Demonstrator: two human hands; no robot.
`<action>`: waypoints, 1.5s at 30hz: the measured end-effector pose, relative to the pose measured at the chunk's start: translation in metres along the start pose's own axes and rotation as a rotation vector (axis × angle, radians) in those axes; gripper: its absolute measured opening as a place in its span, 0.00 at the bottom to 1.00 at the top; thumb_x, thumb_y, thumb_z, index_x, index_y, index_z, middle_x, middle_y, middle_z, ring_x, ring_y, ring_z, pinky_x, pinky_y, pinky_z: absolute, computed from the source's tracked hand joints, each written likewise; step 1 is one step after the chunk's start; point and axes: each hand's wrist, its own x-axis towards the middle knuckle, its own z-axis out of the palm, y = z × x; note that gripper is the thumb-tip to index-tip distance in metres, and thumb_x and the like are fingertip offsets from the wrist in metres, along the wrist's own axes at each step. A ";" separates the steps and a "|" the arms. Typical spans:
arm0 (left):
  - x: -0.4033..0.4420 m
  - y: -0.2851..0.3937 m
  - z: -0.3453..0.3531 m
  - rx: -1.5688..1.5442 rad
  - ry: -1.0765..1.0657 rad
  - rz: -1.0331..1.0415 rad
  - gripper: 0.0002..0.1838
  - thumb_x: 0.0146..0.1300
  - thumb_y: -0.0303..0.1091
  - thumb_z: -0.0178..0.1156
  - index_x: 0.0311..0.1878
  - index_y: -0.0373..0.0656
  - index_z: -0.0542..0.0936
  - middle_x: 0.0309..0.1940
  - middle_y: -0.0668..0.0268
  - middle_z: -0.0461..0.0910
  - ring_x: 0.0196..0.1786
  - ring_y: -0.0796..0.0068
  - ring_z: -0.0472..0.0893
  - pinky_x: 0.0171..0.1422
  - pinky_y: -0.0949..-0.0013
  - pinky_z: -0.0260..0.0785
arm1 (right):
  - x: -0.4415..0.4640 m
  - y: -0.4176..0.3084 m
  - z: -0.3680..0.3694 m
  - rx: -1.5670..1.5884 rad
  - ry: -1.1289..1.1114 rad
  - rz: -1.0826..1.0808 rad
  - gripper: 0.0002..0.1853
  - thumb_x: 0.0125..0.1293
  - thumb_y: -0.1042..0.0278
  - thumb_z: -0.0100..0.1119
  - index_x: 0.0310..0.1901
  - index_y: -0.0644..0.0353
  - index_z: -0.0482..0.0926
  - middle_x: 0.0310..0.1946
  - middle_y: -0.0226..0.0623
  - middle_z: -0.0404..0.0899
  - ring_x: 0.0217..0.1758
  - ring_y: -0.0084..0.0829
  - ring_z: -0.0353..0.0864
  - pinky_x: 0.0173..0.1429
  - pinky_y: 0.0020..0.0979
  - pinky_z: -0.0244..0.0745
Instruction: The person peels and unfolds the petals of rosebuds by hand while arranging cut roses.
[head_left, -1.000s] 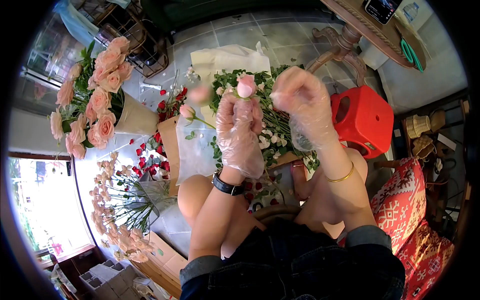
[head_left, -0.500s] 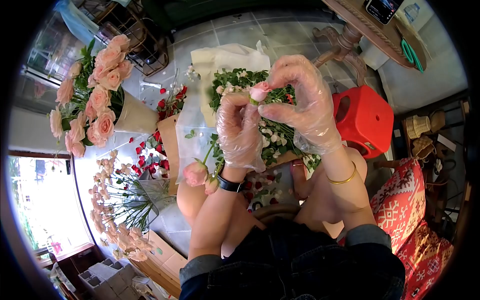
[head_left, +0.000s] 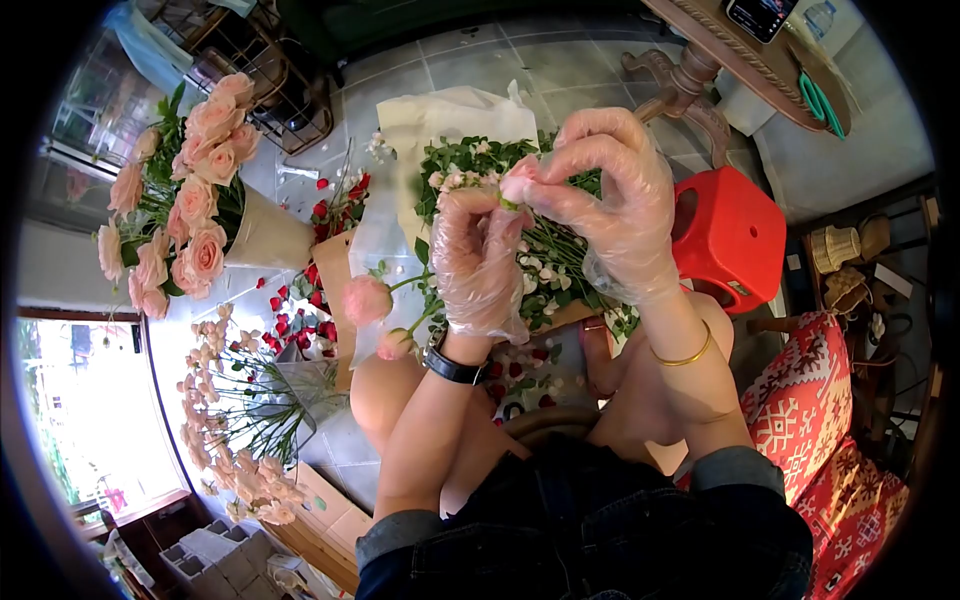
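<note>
My left hand (head_left: pixel 478 262), in a clear plastic glove, is closed round the base of a small pink rose (head_left: pixel 519 182). Thumb and index finger of my gloved right hand (head_left: pixel 615 200) pinch that bloom's petals from the right. Two more pink blooms (head_left: pixel 368 300) on green stems hang out to the left of my left hand, seemingly from the same spray. Beneath both hands lie leafy green stems with small white flowers (head_left: pixel 545 275) on pale wrapping paper (head_left: pixel 405 120). The lower stem inside my left fist is hidden.
Large pink roses (head_left: pixel 205 250) stand in a pale bucket (head_left: pixel 270 232) at the left, with paler roses (head_left: pixel 265 480) below. Red petals (head_left: pixel 290 325) litter the tiled floor. A red stool (head_left: pixel 735 240) is at the right, near a wooden table (head_left: pixel 730 60) holding green scissors (head_left: pixel 820 100).
My right hand has come in from the right and closed its fingertips on the bloom. The side blooms have swung downward beside my left wrist, then outward to the left.
</note>
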 end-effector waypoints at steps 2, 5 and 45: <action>0.000 0.001 -0.002 0.042 -0.013 -0.014 0.05 0.61 0.19 0.54 0.37 0.39 0.69 0.33 0.68 0.72 0.33 0.81 0.72 0.39 0.77 0.67 | 0.000 0.000 -0.002 -0.048 0.037 -0.013 0.08 0.45 0.74 0.69 0.24 0.57 0.77 0.30 0.29 0.72 0.33 0.26 0.76 0.36 0.26 0.69; 0.002 -0.003 -0.008 0.204 0.007 0.070 0.05 0.60 0.19 0.54 0.37 0.39 0.70 0.32 0.69 0.71 0.35 0.82 0.71 0.41 0.78 0.65 | -0.001 0.004 -0.004 -0.204 -0.124 -0.229 0.12 0.43 0.77 0.69 0.29 0.57 0.76 0.32 0.30 0.75 0.34 0.28 0.75 0.38 0.27 0.70; -0.006 -0.003 -0.019 -0.246 -0.097 -0.126 0.14 0.61 0.30 0.57 0.50 0.44 0.70 0.47 0.63 0.73 0.45 0.72 0.73 0.53 0.67 0.68 | 0.003 -0.016 0.002 -0.024 -0.158 0.126 0.18 0.48 0.63 0.69 0.39 0.60 0.75 0.36 0.36 0.75 0.38 0.29 0.76 0.44 0.26 0.70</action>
